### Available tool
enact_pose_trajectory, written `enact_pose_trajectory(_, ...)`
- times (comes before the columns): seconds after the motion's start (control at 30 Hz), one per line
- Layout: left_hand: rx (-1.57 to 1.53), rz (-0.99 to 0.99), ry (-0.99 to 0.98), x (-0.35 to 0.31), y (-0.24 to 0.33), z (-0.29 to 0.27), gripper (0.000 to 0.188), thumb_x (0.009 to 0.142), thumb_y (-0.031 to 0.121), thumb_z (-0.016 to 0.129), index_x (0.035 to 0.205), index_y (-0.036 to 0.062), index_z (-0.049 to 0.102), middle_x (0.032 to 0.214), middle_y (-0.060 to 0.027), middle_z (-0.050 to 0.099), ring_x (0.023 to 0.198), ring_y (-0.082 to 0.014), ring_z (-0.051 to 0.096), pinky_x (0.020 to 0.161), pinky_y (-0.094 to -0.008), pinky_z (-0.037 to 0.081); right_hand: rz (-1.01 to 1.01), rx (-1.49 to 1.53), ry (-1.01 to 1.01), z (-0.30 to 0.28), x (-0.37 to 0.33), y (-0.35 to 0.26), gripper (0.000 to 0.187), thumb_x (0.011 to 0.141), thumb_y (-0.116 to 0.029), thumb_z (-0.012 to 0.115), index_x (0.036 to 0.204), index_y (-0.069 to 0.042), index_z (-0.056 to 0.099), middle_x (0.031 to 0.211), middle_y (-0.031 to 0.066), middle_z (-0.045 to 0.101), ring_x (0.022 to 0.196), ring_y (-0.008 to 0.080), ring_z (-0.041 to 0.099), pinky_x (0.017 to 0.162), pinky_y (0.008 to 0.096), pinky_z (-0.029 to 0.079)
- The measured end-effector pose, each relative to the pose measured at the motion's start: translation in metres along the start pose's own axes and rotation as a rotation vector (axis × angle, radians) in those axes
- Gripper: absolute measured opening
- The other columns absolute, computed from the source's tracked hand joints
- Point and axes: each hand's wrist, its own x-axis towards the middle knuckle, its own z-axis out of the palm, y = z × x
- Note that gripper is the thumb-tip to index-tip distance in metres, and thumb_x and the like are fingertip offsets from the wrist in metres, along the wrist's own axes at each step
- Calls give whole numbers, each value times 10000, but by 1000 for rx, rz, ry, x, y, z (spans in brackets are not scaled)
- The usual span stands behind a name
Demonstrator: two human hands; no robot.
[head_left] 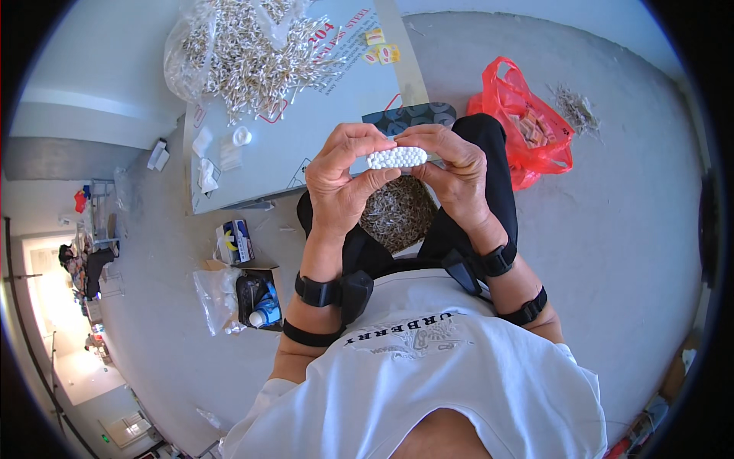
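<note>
Both hands (397,172) pinching swab bundle (396,157)

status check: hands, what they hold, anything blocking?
Left hand and right hand both shut on white bundle of swab tips. Held above pile of swabs in lap. Nothing blocking.

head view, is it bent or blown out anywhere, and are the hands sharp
Head view: fisheye curves the board's edges and leaves black corners; the doorway area at far left is blown out; both hands, left and right, and the white bundle look sharp.
</note>
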Motion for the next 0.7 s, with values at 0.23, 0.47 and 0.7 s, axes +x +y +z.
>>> enact_pose_trajectory(0.23, -51, -105, 17, -3, -9, 5, 309, 755, -14, 751, 1051, 63, 705, 1065, -61, 640, 948, -143, 616, 830, -266, 499, 131, 51, -5, -6, -2, 13, 276, 773, 71, 700, 1042, 12, 685, 948, 85, 698, 863, 175, 663, 797, 281, 518)
enact_pose_trajectory(0.47, 288, -9, -254, 3, -18, 0, 631, 615, -185, 512, 1136, 122, 694, 1358, -90, 534, 1217, -258, 521, 975, -358, 450, 749, 650, 232, -10, 2, 35, 200, 846, -57, 693, 995, 64, 637, 855, 114, 687, 687, 144, 667, 607, 249, 528)
enact_pose_trajectory(0.7, 275, -63, -266, 1, -38, 16, 375, 651, -30, 775, 1004, 86, 722, 1055, -58, 681, 1056, -230, 608, 905, -335, 501, 940, 665, 222, -12, -4, 46, 229, 904, -113, 621, 1074, 39, 644, 845, 83, 655, 622, 121, 592, 505, 230, 451)
